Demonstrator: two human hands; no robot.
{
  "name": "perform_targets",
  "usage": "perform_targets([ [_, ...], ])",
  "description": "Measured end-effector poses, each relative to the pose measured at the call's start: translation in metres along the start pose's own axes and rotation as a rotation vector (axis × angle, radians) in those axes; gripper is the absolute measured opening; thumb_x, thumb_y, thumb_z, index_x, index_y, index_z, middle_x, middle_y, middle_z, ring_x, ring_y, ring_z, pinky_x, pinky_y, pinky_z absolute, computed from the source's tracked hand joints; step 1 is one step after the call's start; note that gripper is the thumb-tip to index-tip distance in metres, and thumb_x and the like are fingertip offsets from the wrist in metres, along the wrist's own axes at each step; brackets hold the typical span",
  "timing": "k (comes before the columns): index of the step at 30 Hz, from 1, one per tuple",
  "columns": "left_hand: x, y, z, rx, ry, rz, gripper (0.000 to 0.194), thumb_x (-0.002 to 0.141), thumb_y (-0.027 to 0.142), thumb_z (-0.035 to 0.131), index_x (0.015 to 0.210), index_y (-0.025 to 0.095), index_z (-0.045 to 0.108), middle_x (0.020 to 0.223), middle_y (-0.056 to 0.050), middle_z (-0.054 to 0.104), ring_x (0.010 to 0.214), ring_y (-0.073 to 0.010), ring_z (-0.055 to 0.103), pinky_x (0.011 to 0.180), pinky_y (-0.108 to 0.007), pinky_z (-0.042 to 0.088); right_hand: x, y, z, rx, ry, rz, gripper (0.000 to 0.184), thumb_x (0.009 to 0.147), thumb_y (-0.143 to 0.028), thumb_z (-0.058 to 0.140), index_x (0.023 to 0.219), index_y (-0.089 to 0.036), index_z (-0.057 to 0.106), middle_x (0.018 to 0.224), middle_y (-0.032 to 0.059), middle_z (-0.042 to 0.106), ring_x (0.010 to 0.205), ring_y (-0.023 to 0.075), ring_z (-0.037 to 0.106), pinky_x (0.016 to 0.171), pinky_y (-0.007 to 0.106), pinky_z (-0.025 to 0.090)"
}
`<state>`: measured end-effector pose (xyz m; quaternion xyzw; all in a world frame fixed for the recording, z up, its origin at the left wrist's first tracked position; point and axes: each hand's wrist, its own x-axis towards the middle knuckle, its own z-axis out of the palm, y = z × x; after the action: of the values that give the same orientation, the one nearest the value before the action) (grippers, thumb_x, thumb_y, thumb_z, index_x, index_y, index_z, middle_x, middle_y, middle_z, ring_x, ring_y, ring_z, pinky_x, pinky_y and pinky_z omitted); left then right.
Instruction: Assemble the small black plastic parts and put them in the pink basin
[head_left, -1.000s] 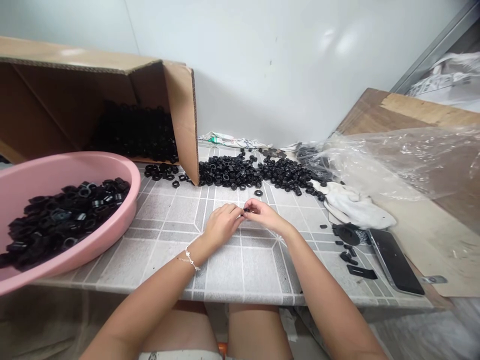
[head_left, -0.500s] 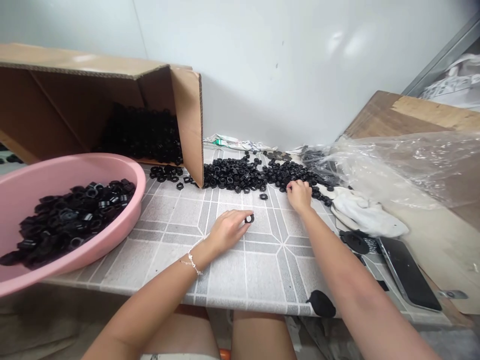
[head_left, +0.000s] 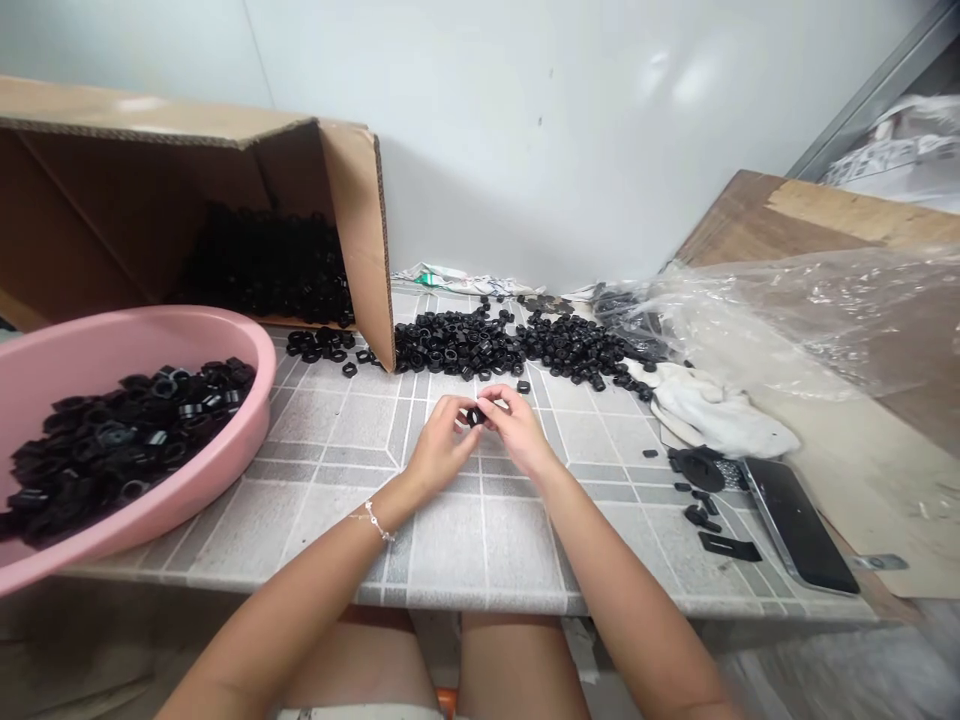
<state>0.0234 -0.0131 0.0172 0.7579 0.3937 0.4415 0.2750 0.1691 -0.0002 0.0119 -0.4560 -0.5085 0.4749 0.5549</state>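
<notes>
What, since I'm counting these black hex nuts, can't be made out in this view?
Head view only:
- The black hex nut between the left hand and right hand: fingers hide part of it.
- Nuts in the cardboard box: shadow blurs them together.
- Pink basin: cut off by the left edge.
- Dark items at the clear plastic sheet: the film hides their shape.

A small piecework workshop, it seems: loose black nuts [head_left: 457,345] heaped on a tile-patterned table [head_left: 337,450], more in a cardboard box [head_left: 75,220] at upper left and a pink basin [head_left: 259,400] at left, before a bare white wall [head_left: 525,150].
</notes>
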Motion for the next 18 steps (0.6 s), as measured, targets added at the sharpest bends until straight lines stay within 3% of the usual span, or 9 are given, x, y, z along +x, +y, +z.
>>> perform_targets([
  [4,0.005,-0.001,0.001,-0.225,0.016,-0.241,0.022,0.077,0.021,0.060,0.098,0.018,0.053,0.102,-0.005,0.059,0.083,-0.0138,0.058,0.075,-0.029,0.049,-0.011,-0.004,0.003,0.067,0.152,-0.041,0.027,0.075,-0.044,0.064,0.089,-0.022,0.060,0.087,0.0017,0.061,0.069,0.0134,0.057,0.071,0.031,0.049],
  [10,0.007,-0.014,0.002,-0.593,0.031,-0.598,0.029,0.073,0.025,0.064,0.098,0.017,0.053,0.094,-0.003,0.060,0.071,-0.0100,0.055,0.067,-0.025,0.044,-0.015,0.007,-0.005,0.037,0.027,-0.007,0.027,0.077,-0.039,0.060,0.099,-0.023,0.064,0.105,0.0064,0.065,0.090,0.0197,0.064,0.089,0.039,0.049],
  [14,0.009,-0.020,-0.001,-0.781,0.000,-0.630,0.034,0.067,0.023,0.072,0.095,0.016,0.056,0.090,-0.003,0.060,0.074,-0.0097,0.057,0.071,-0.025,0.043,-0.014,0.013,-0.006,-0.142,0.055,-0.049,0.032,0.075,-0.037,0.062,0.104,-0.022,0.063,0.102,0.0069,0.066,0.098,0.0216,0.062,0.088,0.038,0.049],
  [18,0.009,-0.019,-0.004,-0.833,-0.042,-0.613,0.039,0.061,0.025,0.080,0.093,0.014,0.060,0.093,-0.004,0.064,0.082,-0.0113,0.059,0.082,-0.028,0.044,-0.014,0.012,-0.006,-0.135,0.005,-0.032,0.028,0.075,-0.039,0.063,0.097,-0.020,0.065,0.098,0.0061,0.069,0.091,0.0210,0.063,0.086,0.038,0.049],
])
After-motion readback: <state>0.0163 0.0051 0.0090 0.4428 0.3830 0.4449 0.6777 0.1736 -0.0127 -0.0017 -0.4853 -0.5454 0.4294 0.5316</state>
